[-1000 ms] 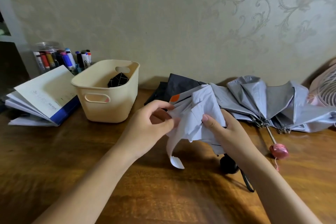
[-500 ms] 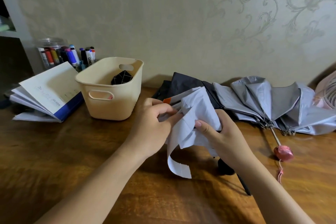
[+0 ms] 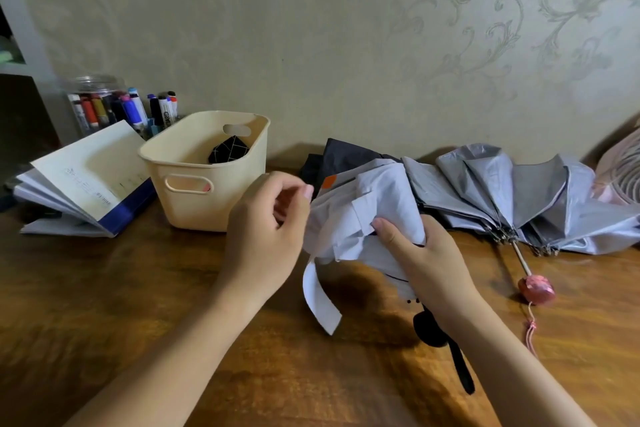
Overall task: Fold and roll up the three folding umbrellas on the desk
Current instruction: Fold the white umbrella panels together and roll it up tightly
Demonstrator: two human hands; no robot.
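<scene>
I hold a pale lilac folding umbrella (image 3: pixel 374 204) above the wooden desk (image 3: pixel 104 305). My right hand (image 3: pixel 422 260) grips its bunched canopy from the right, thumb on top. My left hand (image 3: pixel 266 229) pinches the fabric's left edge. Its white closing strap (image 3: pixel 320 298) dangles below, and its black handle (image 3: pixel 433 329) with a black wrist loop pokes out under my right wrist. A grey umbrella (image 3: pixel 519 198) with a pink handle (image 3: pixel 536 289) lies half-collapsed at the right. A black umbrella (image 3: pixel 343 158) lies behind the lilac one, mostly hidden.
A cream plastic basket (image 3: pixel 207 204) with a dark item inside stands at the left centre. Left of it lie open booklets (image 3: pixel 86 180) and a jar of markers (image 3: pixel 100 104). A pink fan (image 3: pixel 620 173) sits at the far right against the wall.
Both hands have kept turning and gathering the lilac canopy. The white strap has dropped lower and hangs longer. My left thumb and fingers have shifted along the fabric's edge.
</scene>
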